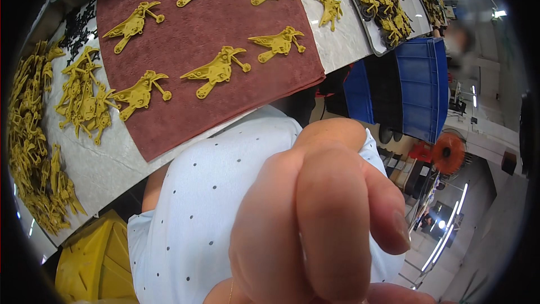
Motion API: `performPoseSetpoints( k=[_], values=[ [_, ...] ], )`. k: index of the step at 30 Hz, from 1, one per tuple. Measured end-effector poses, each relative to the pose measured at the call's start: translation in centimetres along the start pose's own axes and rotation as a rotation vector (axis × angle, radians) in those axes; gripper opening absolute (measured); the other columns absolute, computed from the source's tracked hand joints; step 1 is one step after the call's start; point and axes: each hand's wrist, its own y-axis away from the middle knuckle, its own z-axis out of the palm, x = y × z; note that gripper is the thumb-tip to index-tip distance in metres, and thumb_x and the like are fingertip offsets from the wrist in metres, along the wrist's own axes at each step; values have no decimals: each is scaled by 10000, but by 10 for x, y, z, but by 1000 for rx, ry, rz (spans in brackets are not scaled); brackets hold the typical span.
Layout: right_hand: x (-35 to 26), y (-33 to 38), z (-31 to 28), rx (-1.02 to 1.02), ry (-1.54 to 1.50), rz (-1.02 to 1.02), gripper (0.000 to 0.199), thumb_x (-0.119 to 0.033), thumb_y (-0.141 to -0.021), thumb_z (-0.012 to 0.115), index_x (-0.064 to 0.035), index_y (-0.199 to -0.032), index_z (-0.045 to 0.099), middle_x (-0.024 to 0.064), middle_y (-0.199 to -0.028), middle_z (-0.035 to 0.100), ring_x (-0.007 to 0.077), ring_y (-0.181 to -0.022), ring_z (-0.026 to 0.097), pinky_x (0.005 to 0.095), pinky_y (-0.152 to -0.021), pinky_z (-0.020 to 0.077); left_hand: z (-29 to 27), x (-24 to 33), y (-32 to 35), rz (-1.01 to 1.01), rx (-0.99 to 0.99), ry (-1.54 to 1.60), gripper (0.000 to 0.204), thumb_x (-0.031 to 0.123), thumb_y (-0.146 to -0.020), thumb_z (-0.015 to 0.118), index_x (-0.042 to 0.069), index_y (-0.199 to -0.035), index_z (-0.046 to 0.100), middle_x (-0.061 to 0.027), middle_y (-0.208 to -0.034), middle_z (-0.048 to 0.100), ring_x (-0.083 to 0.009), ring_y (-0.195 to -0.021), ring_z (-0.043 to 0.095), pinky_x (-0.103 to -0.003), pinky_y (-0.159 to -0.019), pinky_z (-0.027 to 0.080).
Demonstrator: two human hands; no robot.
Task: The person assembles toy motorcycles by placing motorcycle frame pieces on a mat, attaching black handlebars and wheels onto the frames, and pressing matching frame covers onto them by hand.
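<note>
Head view: found the right hand (315,219) raised close to the lens at lower centre, blurred, well apart from the bench. Noted its fingers (332,231) curled and pressed together, one fingertip out toward the right; could not tell whether anything was pinched inside. Saw only the left upper arm at centre left, no left hand. Located the yellow moulded parts (216,70) on the red-brown towel (185,129) in the upper left half of the frame, laid singly in rows and none touching. Judged it advisable to lower the hand clear of the lens, take one part by its broad body rather than its thin knobbed stem, and leave its neighbours undisturbed. Recorded loose heaps of the same yellow parts (34,152) along the left edge. Recorded a grey tray (368,28) heaped with more at upper right, a blue ribbed crate (427,90) below it, and a yellow bin (95,264) at lower left. Made out no label or sign clearly.
</note>
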Motion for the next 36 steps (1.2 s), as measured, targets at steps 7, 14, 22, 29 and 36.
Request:
performPoseSetpoints(
  k=[7,14,22,29,36],
  values=[
    [-46,38,16,-72,-69,-4,118,-70,-806,657,-45,-813,543,71,-748,489,191,-757,525,284,-610,442,66,-38,8,195,-19,91,264,151,-849,596,-35,-1035,597,-172,-856,541,-183,-634,557,-257,-612,472],
    [-59,63,18,-113,-44,-98,114,-46,-799,662,-53,-791,549,65,-729,489,188,-743,525,283,-594,441,127,-86,21,282,-77,278,262,153,-851,591,-38,-1031,595,-170,-853,532,-169,-617,551,-246,-598,469],
    [-80,115,-25,369,377,-249,197,-43,-923,531,-54,-1120,520,91,-1040,544,209,-891,582,337,-816,493,188,-103,40,240,224,916,170,135,-846,586,-21,-893,637,-189,-826,578,-241,-576,580,-293,-590,492],
    [-92,146,-26,778,500,-477,197,16,-903,559,-71,-1075,520,58,-1050,572,165,-1019,594,303,-935,486,174,-72,40,433,295,1127,165,134,-845,587,-18,-885,637,-190,-823,582,-249,-582,583,-299,-594,494],
    [-84,134,-34,787,547,-428,210,12,-904,557,-71,-1091,511,58,-1068,566,164,-1017,589,301,-944,480,146,-39,35,661,408,1326,160,133,-844,588,-15,-877,637,-190,-820,586,-258,-587,587,-305,-597,495]
  ],
)
